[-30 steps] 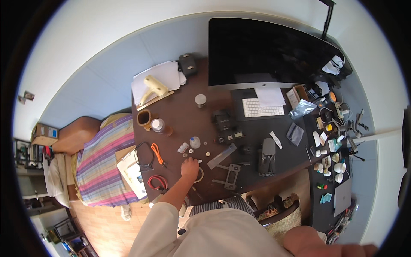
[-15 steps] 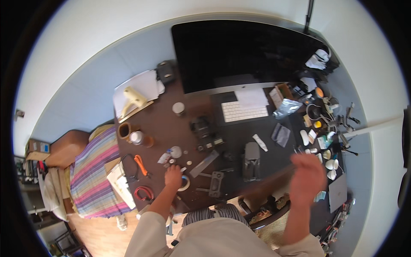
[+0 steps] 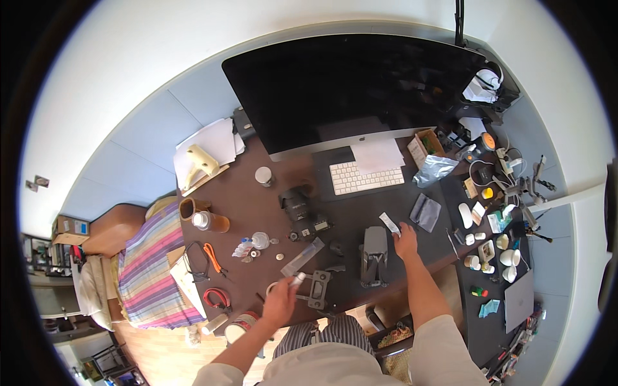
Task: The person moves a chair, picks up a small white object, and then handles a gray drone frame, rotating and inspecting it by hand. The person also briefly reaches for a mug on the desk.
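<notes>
Head view, only one given. A small white cylindrical piece (image 3: 299,278) is pinched at the tips of the left hand (image 3: 280,302), thumb and forefinger pressed onto it, the rest of the fingers curled under; whether it is a cap, a tube or a marker can't be told at this size. It is held just above the dark brown bench (image 3: 244,212), not resting on it. Just right of those fingers a dark grey flat bracket-like part (image 3: 318,289) lies on the bench, and just beyond the fingertips a long clear plastic strip (image 3: 302,257) lies slantwise.

The right hand (image 3: 405,240) is laid on the bench w/ fingers stretched forward and loosely together; their tips touch or nearly touch a small white paper-like slip (image 3: 389,223) — contact can't be settled. Just left of that hand a folded grey drone body (image 3: 374,255) sits upright, apart from the fingers. Beyond the fingertips, well apart, a white keyboard (image 3: 365,177) lies below a large black monitor (image 3: 360,90); a black camera (image 3: 301,212) stands between the two hands' reach, farther out.

Progress, judged: the white piece is already picked up; the slip is reached but not lifted; drone, bracket and strip look untouched. Most of the handling seems left to do.
</notes>
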A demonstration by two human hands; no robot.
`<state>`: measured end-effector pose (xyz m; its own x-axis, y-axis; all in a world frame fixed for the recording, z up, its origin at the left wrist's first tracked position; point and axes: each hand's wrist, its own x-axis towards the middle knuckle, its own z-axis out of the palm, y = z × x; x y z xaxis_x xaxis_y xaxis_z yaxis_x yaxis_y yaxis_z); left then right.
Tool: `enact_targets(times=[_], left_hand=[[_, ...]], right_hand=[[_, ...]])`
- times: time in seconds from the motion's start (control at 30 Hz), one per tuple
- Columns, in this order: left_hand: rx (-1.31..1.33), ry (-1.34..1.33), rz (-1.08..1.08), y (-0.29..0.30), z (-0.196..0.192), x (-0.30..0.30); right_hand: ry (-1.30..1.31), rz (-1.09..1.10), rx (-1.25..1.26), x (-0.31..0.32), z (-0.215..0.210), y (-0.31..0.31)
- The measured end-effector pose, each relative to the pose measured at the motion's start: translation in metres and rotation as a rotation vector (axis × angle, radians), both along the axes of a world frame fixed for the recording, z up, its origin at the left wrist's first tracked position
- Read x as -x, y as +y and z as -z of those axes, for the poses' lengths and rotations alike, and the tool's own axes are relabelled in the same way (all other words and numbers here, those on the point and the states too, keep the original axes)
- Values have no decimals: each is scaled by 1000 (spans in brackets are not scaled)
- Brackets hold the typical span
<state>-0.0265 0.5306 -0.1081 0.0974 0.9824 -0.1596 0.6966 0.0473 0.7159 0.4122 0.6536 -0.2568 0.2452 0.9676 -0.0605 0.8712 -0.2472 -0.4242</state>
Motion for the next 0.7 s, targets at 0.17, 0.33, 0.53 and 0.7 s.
enact_targets(times=[0.17, 0.33, 0.53, 0.7], left_hand=[[208, -332, -142, -14, -50, -56], [189, -474, -176, 0, -45, -84], [333, -542, -121, 34, -24, -95], [743, -557, 139, 35, -43, -122]], right_hand=[[-36, 122, 226, 3, 6, 7], [128, 379, -160, -20, 3, -15], [582, -354, -136, 30, -170, -93], [778, -647, 319, 68, -237, -118]])
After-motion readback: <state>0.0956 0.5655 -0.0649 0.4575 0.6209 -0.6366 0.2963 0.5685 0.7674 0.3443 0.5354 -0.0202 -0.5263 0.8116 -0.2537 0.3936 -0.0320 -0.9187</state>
